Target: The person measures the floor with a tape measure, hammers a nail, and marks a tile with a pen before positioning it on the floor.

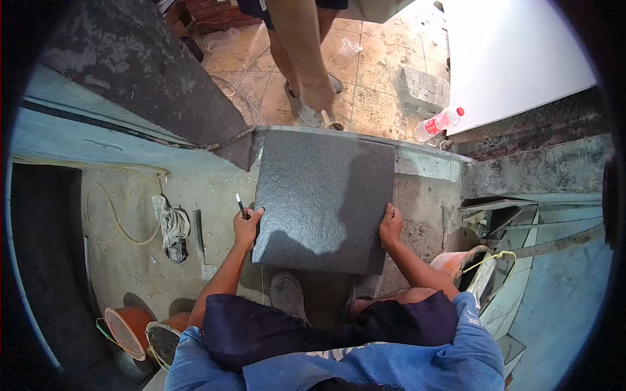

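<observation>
A large square dark grey tile with a rough, slightly glossy face spans the space in front of me, its far edge at the raised sill. My left hand is closed on the tile's left edge, and a slim black marker with a white end sticks up from the same hand. On the opposite side, my right hand grips the right edge, thumb near the top face. Beyond the sill another person's hand reaches down close to the tile's far edge, fingers partly hidden.
A corded power tool and a flat metal bar lie left on the dusty floor. Orange buckets stand at lower left, another bucket at right. Past the sill are a plastic bottle and a concrete block.
</observation>
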Available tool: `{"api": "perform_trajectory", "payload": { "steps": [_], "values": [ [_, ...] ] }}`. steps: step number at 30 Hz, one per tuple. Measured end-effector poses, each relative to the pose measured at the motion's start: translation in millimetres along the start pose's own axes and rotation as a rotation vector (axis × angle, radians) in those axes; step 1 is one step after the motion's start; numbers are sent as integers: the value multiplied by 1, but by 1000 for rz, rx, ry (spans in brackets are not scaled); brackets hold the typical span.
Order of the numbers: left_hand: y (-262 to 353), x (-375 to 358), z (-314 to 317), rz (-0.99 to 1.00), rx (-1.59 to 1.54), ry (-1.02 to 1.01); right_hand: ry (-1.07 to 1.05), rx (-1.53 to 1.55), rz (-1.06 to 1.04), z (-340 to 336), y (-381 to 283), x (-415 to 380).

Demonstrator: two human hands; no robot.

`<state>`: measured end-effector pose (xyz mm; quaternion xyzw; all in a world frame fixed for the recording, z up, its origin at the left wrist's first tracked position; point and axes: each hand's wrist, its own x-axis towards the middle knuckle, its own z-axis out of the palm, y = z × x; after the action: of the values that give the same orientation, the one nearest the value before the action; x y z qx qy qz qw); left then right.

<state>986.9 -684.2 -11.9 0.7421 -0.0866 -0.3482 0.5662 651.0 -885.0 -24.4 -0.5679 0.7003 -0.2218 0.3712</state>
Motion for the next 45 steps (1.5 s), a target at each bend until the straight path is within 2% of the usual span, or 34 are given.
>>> {"api": "perform_trajectory", "payload": {
  "steps": [11,13,25,27,29,34,39,41,45],
  "values": [
    [-1,-2,-2,8,-2,-34,13,-10,-34,-1,8,-3],
    [0,-4,-2,12,-9,-33,11,5,-104,0,9,-3],
    [-2,-7,0,-15,0,-17,-7,-12,-30,-7,0,-9],
    [-1,-7,4,47,-7,15,22,-5,-43,-7,-4,-9],
    [-1,-5,3,24,-5,-5,54,3,-54,-6,-5,-7],
    [-2,-2,2,3,8,-14,-29,39,-24,-4,-1,4],
    [2,1,5,21,50,-5,52,16,-65,-5,-18,0],
    [4,1,6,-51,42,16,88,-13,-91,-8,-17,-1],
    [7,-3,5,10,34,18,8,-44,-74,-10,-9,1]
  ]
}}
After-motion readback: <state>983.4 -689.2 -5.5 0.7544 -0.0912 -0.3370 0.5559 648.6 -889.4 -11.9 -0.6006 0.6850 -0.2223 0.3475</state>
